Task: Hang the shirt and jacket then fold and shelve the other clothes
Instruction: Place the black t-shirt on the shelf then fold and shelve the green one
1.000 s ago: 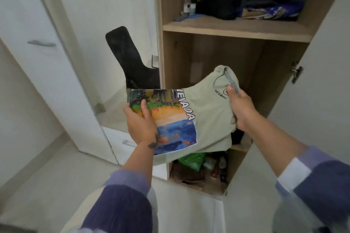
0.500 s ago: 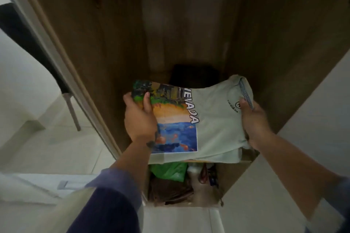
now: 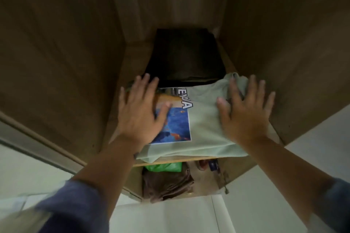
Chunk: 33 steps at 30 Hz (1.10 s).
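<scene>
Pale green cotton with a printed blue-and-orange panel, the folded T-shirt (image 3: 197,119) lies on the wooden shelf (image 3: 170,161) inside the wardrobe (image 3: 66,53), its front fold overhanging the shelf's edge a little. In the head view, the only one given, both hands lie flat on top of it with fingers straight and spread, gripping nothing: the left hand (image 3: 140,111) covers the printed side, the right hand (image 3: 246,111) the plain side near the collar, and the two are well apart with the lettering showing between them. A dark folded garment (image 3: 185,56) sits just behind the T-shirt, deeper on the same shelf, touching or nearly touching its back edge; which of the two I cannot tell. Below the shelf a green bag (image 3: 162,166) and a brown cloth (image 3: 166,185) fill the lower compartment. The step in hand looks like seating the shirt, and it would go best with even pressure from both palms, sliding the bundle back until no fabric hangs past the front edge, without bunching it against the dark garment. Lifting the palms straight up afterwards should keep the folds from dragging open.
</scene>
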Motion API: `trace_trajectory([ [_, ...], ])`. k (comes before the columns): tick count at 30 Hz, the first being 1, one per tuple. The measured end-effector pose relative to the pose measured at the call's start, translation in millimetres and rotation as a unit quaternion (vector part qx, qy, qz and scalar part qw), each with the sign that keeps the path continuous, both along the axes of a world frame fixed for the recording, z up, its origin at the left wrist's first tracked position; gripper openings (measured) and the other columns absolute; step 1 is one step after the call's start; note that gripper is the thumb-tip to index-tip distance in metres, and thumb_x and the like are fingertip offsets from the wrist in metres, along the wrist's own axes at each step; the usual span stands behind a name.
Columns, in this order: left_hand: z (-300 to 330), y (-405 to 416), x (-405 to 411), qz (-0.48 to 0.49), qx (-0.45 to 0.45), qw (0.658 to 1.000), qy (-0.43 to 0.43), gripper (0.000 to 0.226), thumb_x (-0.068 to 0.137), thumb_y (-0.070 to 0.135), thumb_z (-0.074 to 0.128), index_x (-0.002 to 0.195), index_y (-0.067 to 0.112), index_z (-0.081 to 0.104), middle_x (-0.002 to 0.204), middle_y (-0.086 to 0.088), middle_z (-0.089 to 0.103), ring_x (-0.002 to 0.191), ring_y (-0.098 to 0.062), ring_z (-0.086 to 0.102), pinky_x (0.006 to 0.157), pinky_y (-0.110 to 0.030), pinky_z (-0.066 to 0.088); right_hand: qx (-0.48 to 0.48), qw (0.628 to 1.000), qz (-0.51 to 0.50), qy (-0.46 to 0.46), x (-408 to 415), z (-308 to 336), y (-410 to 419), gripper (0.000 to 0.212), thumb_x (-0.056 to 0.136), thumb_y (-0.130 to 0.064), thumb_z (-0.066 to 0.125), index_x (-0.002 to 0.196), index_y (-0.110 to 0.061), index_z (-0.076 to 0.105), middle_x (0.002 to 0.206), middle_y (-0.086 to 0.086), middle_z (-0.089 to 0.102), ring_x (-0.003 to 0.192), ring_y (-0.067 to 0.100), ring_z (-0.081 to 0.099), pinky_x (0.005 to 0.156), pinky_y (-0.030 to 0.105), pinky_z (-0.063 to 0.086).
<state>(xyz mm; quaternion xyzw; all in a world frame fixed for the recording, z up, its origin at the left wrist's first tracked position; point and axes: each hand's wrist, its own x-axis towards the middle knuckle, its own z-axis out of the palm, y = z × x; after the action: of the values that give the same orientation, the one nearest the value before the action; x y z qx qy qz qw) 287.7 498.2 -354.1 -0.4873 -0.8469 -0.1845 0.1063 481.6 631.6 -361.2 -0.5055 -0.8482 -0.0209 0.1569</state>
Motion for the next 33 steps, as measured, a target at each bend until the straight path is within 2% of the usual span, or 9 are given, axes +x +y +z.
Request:
trace_trajectory([
  [2,-2.4,-4.2,5.1,-0.058,-0.085,0.995,0.018,0.081,0.081,0.073,0.005,0.150,0.032,0.013,0.160,0.002,0.006,0.148,-0.017,-0.003,0.117,-0.050,0.000,0.036,0.990,0.106,-0.085,2.1,-0.2,-5.5,0.070,0.089,-0.068,0.012,0.150,-0.033,0.020,0.158,0.020,0.012,0.146,0.041,0.006,0.113,0.059,-0.002],
  [5,-21.9,-17.9,3.1,-0.030,-0.141,0.989,-0.007,0.092,0.070,0.084,-0.006,0.150,0.038,-0.002,0.161,0.001,-0.004,0.147,-0.017,-0.008,0.116,-0.055,0.000,-0.028,0.981,0.133,-0.139,2.2,-8.0,-11.7,0.076,0.081,-0.077,-0.004,0.149,-0.044,0.010,0.161,0.013,0.006,0.147,0.038,0.002,0.114,0.063,0.004],
  [10,-36.0,-22.4,1.8,0.000,-0.153,0.988,-0.033,0.093,0.067,0.087,0.006,0.148,0.042,-0.006,0.161,0.002,0.000,0.148,-0.015,-0.002,0.116,-0.053,0.005,-0.076,0.977,0.115,-0.164,-2.2,-23.4,-10.4,0.074,0.070,-0.080,-0.014,0.139,-0.055,-0.020,0.161,0.007,-0.007,0.146,0.041,-0.001,0.113,0.063,0.006],
  [17,-21.4,-15.1,1.7,0.001,-0.237,0.970,-0.053,0.097,0.067,0.090,0.013,0.148,0.040,-0.006,0.161,0.001,0.000,0.148,-0.017,-0.003,0.116,-0.054,0.001,-0.159,0.954,0.114,-0.228,-7.0,-9.0,-6.5,0.076,0.070,-0.082,-0.007,0.139,-0.055,-0.023,0.160,0.006,-0.013,0.146,0.039,-0.006,0.114,0.061,0.002],
  [19,-12.7,-19.0,6.8,0.005,-0.270,0.962,-0.035,0.101,0.066,0.091,0.009,0.148,0.037,-0.013,0.161,-0.001,-0.007,0.147,-0.017,-0.009,0.115,-0.056,-0.004,-0.141,0.954,0.107,-0.243,-4.5,-5.1,-12.0,0.078,0.072,-0.079,-0.011,0.143,-0.049,-0.019,0.161,0.008,-0.007,0.146,0.037,-0.003,0.115,0.058,0.000],
  [22,2.0,-38.8,26.0,-0.005,-0.291,0.957,-0.005,0.100,0.069,0.089,0.008,0.148,0.034,-0.019,0.158,-0.001,-0.018,0.145,-0.016,-0.017,0.113,-0.057,-0.009,-0.088,0.962,0.127,-0.225,12.6,-2.4,-34.8,0.101,0.059,-0.069,-0.040,0.150,-0.039,-0.007,0.161,0.012,0.006,0.147,0.033,0.004,0.116,0.056,0.001],
  [26,23.8,-76.5,61.3,-0.013,-0.295,0.955,0.019,0.100,0.070,0.089,0.006,0.146,0.030,-0.024,0.154,-0.003,-0.030,0.142,-0.016,-0.027,0.111,-0.059,-0.012,-0.047,0.969,0.146,-0.192,48.0,7.0,-73.1,0.078,0.092,-0.058,-0.008,0.139,-0.031,0.048,0.142,0.018,0.048,0.133,0.037,0.044,0.107,0.060,0.027],
  [29,45.4,-109.0,94.1,0.002,-0.264,0.964,0.037,0.102,0.063,0.088,-0.004,0.146,0.031,-0.022,0.155,-0.003,-0.028,0.142,-0.017,-0.026,0.112,-0.060,-0.011,-0.034,0.968,0.153,-0.195,81.6,33.1,-102.3,0.075,0.095,-0.056,-0.001,0.129,-0.028,0.060,0.133,0.020,0.056,0.127,0.038,0.050,0.101,0.058,0.024],
  [33,90.6,-164.4,159.2,0.023,-0.244,0.968,0.045,0.098,0.073,0.087,0.007,0.147,0.029,-0.021,0.156,-0.002,-0.024,0.143,-0.018,-0.025,0.111,-0.061,-0.008,-0.003,0.968,0.148,-0.202,140.1,84.4,-155.9,0.106,0.061,-0.061,-0.046,0.150,-0.040,0.007,0.161,0.011,0.004,0.148,0.030,0.000,0.115,0.054,-0.002],
])
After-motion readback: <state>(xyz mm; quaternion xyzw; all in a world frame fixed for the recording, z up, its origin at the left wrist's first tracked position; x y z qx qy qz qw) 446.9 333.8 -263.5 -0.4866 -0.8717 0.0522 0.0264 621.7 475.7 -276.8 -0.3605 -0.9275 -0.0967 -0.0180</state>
